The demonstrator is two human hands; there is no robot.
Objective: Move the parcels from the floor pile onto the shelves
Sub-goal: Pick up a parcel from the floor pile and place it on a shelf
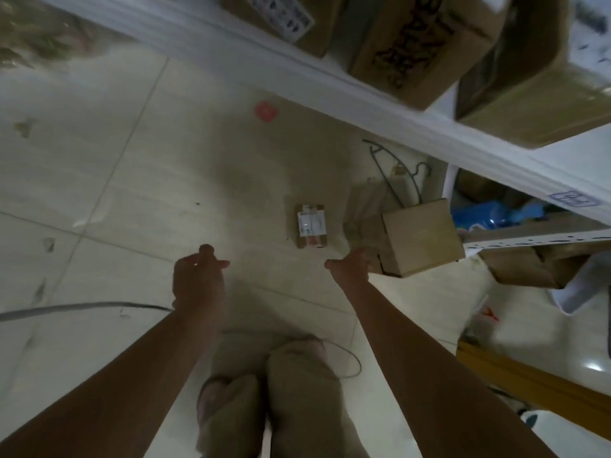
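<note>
- Left hand (pixel 198 276) is out in front and empty, fingers loosely curled, thumb forward, above the pale tiled floor (pixel 132 160).
- Right hand (pixel 350 264) holds a plain brown cardboard box (pixel 420 236) by its near lower corner. The fingers go under the box and are hidden, so the exact grip cannot be told.
- The box is tilted and off the floor, just beside the front edge of the white metal shelving (pixel 363 104), about level with a lower tier.
- On the floor a small brown parcel with a white label (pixel 310 226) lies flat, near the shelving's foot.
- The upper shelf carries large brown cartons (pixel 413 44) close to its front edge, one with black lettering.
- Also on the floor: a thin wire hanger (pixel 393 166), a pink round scrap (pixel 266 111), and a grey cable (pixel 82 307) toward the left edge.
- Judgement: the step in hand is shelving the box.
- A one-corner hold looks weak. Better to bring the free left hand under the far side and level the box.
- Then slide it in past the front edge into a gap. The labelled parcel likely comes after.
</note>
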